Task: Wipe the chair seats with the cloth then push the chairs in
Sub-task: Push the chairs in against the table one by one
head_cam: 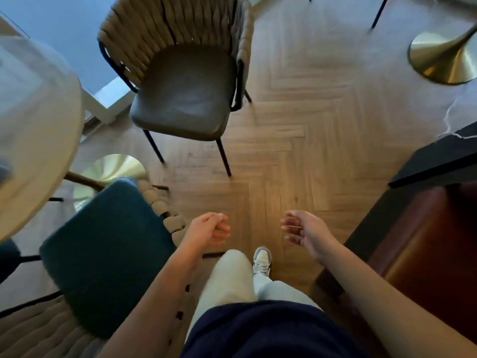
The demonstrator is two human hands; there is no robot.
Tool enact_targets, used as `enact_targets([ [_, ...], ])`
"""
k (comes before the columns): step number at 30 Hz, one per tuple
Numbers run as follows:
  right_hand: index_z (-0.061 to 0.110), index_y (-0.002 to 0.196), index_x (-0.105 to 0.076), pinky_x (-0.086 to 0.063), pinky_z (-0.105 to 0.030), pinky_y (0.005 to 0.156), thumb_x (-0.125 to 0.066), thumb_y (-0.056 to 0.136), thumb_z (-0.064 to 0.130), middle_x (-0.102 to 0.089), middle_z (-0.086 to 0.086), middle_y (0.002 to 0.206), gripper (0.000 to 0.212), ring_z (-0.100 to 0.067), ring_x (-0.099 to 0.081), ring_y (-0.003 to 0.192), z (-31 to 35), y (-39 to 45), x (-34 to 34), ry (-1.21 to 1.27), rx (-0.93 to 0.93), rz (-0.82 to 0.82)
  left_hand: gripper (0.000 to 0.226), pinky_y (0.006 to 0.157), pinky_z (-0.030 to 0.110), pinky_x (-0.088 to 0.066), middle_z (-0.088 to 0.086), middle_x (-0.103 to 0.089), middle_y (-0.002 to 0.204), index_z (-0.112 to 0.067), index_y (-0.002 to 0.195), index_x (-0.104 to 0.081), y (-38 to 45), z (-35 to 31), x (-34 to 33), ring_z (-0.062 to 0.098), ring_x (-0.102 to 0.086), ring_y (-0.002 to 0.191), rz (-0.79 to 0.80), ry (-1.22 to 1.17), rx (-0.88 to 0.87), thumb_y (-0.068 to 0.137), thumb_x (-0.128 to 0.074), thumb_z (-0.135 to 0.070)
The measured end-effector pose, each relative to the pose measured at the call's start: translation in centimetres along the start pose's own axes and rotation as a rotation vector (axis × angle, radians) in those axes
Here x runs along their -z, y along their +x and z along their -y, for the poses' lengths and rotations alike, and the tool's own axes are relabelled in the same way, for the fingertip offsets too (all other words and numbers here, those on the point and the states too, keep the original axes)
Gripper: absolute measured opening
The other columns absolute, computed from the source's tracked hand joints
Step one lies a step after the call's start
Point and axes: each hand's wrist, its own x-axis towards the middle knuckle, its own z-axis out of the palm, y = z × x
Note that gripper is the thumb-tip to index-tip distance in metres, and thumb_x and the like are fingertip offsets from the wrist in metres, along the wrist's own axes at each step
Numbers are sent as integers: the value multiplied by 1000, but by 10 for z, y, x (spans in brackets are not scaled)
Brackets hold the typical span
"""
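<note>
Hands: left hand (pixel 210 229) and right hand (pixel 299 229) loosely curled, empty, over the floor. Cloth: not visible, possibly on the blurred round bench (pixel 38 120). Grey-seated chair (pixel 185 99) pulled out; teal-seated chair (pixel 103 254) nearer. Risk: pushing chairs in unwiped.

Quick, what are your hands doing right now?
Left hand: loosely curled, holding nothing.
Right hand: loosely curled, holding nothing.
</note>
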Motion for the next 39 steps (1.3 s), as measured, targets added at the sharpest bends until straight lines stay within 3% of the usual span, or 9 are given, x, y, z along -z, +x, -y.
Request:
enact_targets([
  [6,5,113,-60,-50,-31,65,-48,99,20,-65,-10,92,23,-19,-60,77,70,43,12,43,-26,-12,25,65,31,-53,8,-70,82,-11,95,-67,60,-77,-42,20,-67,75,99,-40,1,101,-46,-22],
  [11,4,115,-59,-50,-31,66,-48,100,20,-64,-9,90,24,-19,-60,78,150,92,17,60,-13,-54,26,68,32,-53,8,-70,81,-9,100,-67,120,-149,-69,22,-67,78,107,-75,46,101,-45,-23],
  [15,4,117,-57,-50,-33,70,-46,100,21,-63,-11,96,26,-23,-60,84,223,128,21,78,-16,-89,25,73,33,-55,8,-70,88,-12,101,-66,168,-222,-80,22,-68,85,129,46,37,101,-45,-26],
  [18,4,118,-58,-49,-35,74,-47,100,22,-63,-13,102,27,-26,-60,91,278,153,23,77,34,-107,24,78,35,-54,7,-67,84,-11,97,-65,201,-284,-87,19,-66,77,146,122,-36,101,-44,-24],
  [26,6,112,-62,-52,-36,74,-51,96,25,-67,-15,102,27,-24,-63,88,400,231,33,69,84,-103,26,78,35,-52,7,-68,85,-7,103,-65,281,-417,-108,17,-64,75,124,232,-68,101,-44,-23],
  [31,7,110,-63,-52,-38,78,-47,99,23,-67,-11,98,26,-22,-63,85,489,302,37,10,93,-2,27,86,39,-52,10,-69,93,-8,106,-64,330,-484,-131,23,-66,87,53,136,-8,101,-45,-26],
  [33,7,108,-62,-51,-36,74,-45,100,21,-67,-10,95,23,-20,-62,82,530,328,39,-38,88,30,26,82,36,-54,10,-71,97,-12,105,-65,347,-512,-137,23,-68,90,9,112,14,101,-46,-29],
  [39,10,102,-63,-47,-31,69,-45,100,20,-67,-6,91,20,-17,-61,78,651,386,34,-251,161,83,21,75,31,-50,8,-70,90,-14,99,-65,390,-595,-147,19,-66,81,-145,5,-27,99,-49,-27],
])
